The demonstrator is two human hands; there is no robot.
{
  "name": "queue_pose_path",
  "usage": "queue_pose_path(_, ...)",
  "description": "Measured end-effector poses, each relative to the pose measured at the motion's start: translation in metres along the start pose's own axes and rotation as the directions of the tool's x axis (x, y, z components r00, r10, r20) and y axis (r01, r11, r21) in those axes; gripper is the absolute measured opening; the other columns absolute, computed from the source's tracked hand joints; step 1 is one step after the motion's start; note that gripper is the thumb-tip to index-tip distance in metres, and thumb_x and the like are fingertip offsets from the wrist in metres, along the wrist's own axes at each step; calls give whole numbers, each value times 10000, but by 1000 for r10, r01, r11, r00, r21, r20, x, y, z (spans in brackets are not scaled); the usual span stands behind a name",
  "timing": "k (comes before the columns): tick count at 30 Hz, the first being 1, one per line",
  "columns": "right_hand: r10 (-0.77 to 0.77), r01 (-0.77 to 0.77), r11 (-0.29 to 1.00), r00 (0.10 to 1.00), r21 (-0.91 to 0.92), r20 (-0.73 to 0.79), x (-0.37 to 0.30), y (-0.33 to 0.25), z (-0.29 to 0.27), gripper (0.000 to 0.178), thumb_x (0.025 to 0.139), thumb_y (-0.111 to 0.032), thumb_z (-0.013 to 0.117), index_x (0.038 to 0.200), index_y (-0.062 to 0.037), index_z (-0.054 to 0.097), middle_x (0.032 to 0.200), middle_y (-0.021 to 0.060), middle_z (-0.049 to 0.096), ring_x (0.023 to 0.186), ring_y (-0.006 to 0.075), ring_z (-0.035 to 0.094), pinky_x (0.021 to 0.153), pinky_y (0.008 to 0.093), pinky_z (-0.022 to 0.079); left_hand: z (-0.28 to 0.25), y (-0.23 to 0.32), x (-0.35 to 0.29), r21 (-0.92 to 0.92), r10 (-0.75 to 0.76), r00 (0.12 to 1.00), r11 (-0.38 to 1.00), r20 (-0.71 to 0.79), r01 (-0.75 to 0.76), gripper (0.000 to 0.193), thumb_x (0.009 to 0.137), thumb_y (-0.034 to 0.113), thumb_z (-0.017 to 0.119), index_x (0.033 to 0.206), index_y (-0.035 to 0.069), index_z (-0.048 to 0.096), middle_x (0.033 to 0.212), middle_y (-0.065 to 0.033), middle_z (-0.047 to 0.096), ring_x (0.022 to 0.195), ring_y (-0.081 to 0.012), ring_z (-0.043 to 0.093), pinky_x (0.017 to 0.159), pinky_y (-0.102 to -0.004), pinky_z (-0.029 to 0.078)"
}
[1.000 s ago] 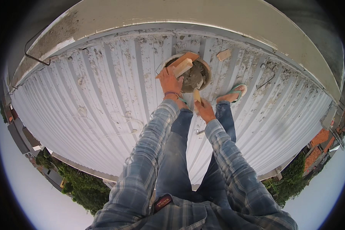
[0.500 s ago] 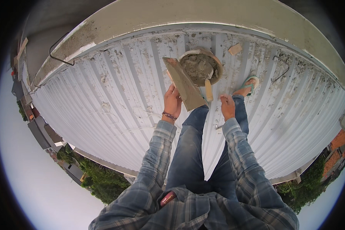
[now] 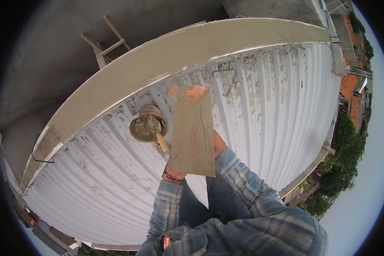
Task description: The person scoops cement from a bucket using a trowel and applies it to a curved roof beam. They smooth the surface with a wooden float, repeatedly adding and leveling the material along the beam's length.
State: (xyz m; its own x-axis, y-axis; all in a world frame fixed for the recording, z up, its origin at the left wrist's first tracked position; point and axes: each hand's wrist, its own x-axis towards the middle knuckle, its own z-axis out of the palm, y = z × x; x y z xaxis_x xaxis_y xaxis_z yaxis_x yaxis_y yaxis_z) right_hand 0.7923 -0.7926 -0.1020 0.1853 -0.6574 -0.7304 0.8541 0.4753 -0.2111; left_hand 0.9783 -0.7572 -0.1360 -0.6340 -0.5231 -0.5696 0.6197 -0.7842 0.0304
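A long rectangular plastering float [image 3: 193, 132], its face smeared with wet grey mortar and its far end orange, is held up in front of me. My left hand [image 3: 176, 171] is closed on it from below at the near left corner. At its right edge, my right hand [image 3: 219, 145] grips from behind; the board hides most fingers of both hands. To the left of the float, a bucket [image 3: 164, 122] of grey mortar stands on the roof. A trowel [image 3: 162, 143] rests in it, its pale wooden handle leaning out towards me.
White ribbed metal roofing [image 3: 115, 170] spattered with dried mortar lies underfoot. Along its far side curves a plastered ledge [image 3: 158, 59]. A bent metal rod [image 3: 232, 83] and a small tan block [image 3: 173, 90] lie near it. Beyond the ledge is a wooden frame [image 3: 111, 42].
The view has swung to the right. My right hand has come from beside the bucket to the float. The float, tilted on edge before, now shows its mortared face towards me.
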Motion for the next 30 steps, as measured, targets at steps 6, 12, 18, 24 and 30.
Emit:
queue_pose_path(6, -611, 422, 455, 789, -784, 70, 35, -213, 12, 446, 915, -208, 656, 1274, 4, 499, 1105, 99, 655, 997, 163, 618, 873, 292, 486, -54, -38, -23, 328, 48, 773, 921, -633, 212, 518, 1009, 364, 481, 1403, 39, 395, 1303, -107, 538, 1064, -191, 569, 921, -368, 482)
queue_pose_path(12, -685, -69, -608, 549, -791, 479, 118, -311, 10, 419, 863, -221, 646, 1220, -24, 547, 1124, 182, 625, 1042, 360, 585, 925, 422, 469, -38, -19, -86, 440, 301, 486, 875, -820, 200, 389, 981, 317, 542, 1266, 52, 529, 1083, -89, 638, 890, -157, 612, 795, -303, 507)
queue_pose_path(18, -501, 168, -515, 737, -840, 454, 167, -172, 38, 433, 856, -248, 634, 1220, -33, 543, 1125, 171, 621, 1089, 357, 561, 941, 424, 461, 3, -15, -86, 540, 424, 429, 819, -798, 195, 343, 951, 305, 592, 1187, 55, 581, 1027, -83, 654, 849, -147, 614, 755, -284, 498)
queue_pose_path(24, -735, 130, -312, 594, -941, 326, 121, -245, 48, 424, 848, -266, 633, 1192, -32, 553, 1092, 192, 636, 1038, 377, 593, 882, 453, 474, -7, -15, -116, 538, 460, 353, 827, -815, 166, 286, 931, 270, 628, 1109, 47, 609, 958, -81, 669, 784, -138, 622, 686, -265, 494)
queue_pose_path(30, -842, -166, -353, 484, -921, 236, 124, -383, -47, 530, 896, -371, 600, 1269, -3, 526, 1121, 253, 638, 1042, 428, 604, 911, 458, 478, -108, -32, -171, 484, 414, 296, 845, -861, 226, 240, 910, 199, 657, 1066, 21, 619, 858, -93, 675, 674, -148, 631, 548, -235, 476)
